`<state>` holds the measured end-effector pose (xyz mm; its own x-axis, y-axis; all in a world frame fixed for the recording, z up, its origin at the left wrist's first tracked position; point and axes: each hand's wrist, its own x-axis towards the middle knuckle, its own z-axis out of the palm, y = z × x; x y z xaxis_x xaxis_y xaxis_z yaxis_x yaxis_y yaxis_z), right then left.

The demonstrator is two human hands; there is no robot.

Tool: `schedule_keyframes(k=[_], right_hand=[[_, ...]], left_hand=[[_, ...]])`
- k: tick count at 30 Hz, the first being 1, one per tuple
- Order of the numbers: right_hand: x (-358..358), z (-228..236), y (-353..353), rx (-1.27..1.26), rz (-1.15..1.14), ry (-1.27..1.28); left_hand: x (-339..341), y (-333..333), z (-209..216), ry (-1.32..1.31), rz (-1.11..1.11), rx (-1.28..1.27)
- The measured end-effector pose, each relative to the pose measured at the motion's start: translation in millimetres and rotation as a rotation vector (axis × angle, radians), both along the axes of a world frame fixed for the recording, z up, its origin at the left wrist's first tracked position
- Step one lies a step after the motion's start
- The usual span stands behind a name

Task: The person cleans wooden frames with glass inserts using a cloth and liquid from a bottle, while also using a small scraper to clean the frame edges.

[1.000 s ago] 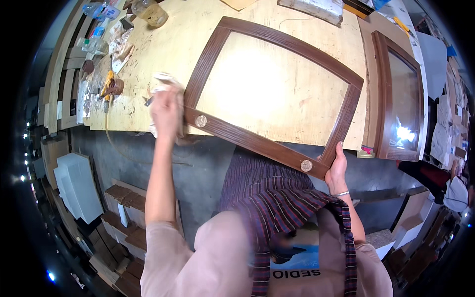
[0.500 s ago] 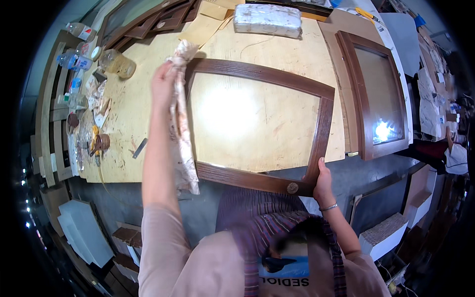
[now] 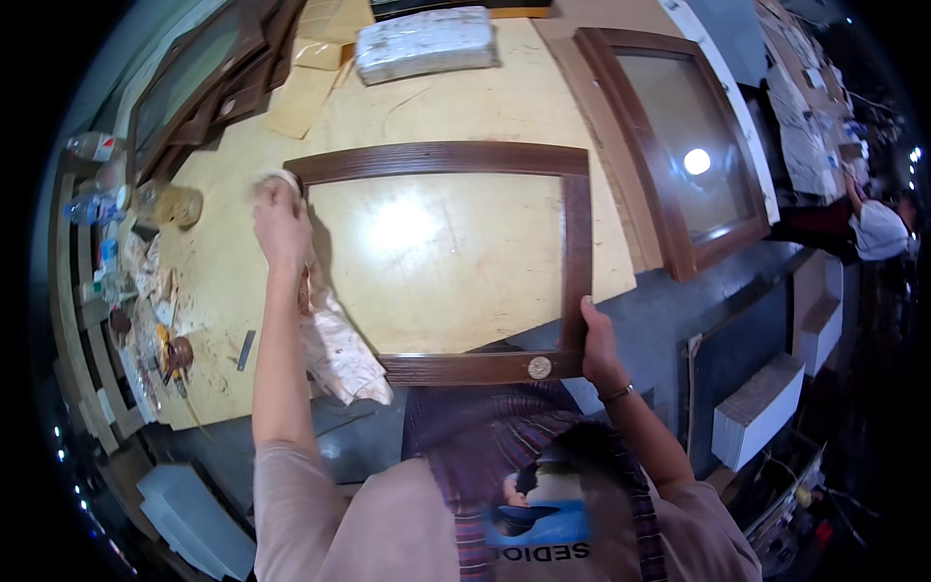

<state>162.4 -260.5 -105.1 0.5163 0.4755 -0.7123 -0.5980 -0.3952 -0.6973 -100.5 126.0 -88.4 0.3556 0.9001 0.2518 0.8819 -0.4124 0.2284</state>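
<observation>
A brown wooden cabinet door with a glass panel [image 3: 543,165] lies tilted over the front of the pale work table [image 3: 223,320]. My right hand [image 3: 603,347] grips its near right corner, close to a round ornament [image 3: 539,367] on the near rail. At the door's far left corner, my left hand [image 3: 283,221] is closed on a stained white rag [image 3: 339,354]. The rag hangs along the left side of the frame, down past the table's front edge, and hides much of that side. Light glares off the glass.
More glazed brown doors lie at the right [image 3: 669,194] and in a stack [image 3: 233,87] at far left. A wrapped white block [image 3: 427,47] sits at the back. Jars [image 3: 177,206], bottles [image 3: 92,209] and a small metal blade [image 3: 246,351] are on the left. A person [image 3: 881,231] is at far right.
The view has shifted. My left hand, with the rag, has gone to the door's far left corner, and the rag's lower end has spread out. The right hand keeps its grip.
</observation>
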Motion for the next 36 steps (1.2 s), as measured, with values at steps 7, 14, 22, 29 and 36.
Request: schedule_keyframes(k=[7, 14, 22, 29, 36], right_hand=[[3.6, 6.2, 0.3, 0.061, -0.077, 0.093], [3.4, -0.5, -4.7, 0.071, -0.038, 0.141], [-1.3, -32.0, -1.0, 0.071, -0.291, -0.020], [7.1, -4.7, 0.0, 0.018, -0.160, 0.166], [3.0, -10.8, 5.8, 0.058, -0.218, 0.094]], left_hand=[[79.4, -92.2, 39.3, -0.597, -0.581, -1.009], [188.4, -63.1, -7.1, -0.755, -0.450, -0.549], [106.8, -245.2, 20.0, -0.121, -1.230, -0.609], [39.5, -157.1, 57.7, -0.643, -0.359, -0.964], [121.4, -269.9, 35.9, -0.276, -1.065, -0.586]])
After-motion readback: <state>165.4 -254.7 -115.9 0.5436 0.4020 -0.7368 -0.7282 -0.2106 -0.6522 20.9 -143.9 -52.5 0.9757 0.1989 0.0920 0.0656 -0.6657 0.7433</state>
